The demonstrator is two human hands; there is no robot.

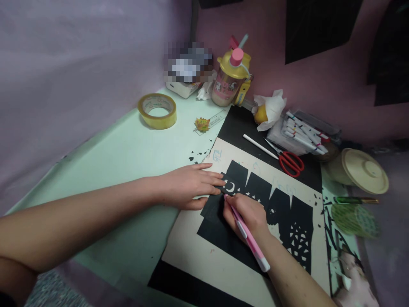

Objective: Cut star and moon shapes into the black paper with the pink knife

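My right hand is closed around a pink and white craft knife, its tip touching a black paper cut-out beside a small moon and star shapes. My left hand lies flat, fingers stretched out, pressing the left edge of the black paper. The black paper rests on a cream board, which lies over a larger black sheet on the pale green table.
Red-handled scissors and a white stick lie on the black sheet. Behind stand a tape roll, a yellow bottle with pink cap, crumpled tissue, a marker set. A lidded bowl sits at right.
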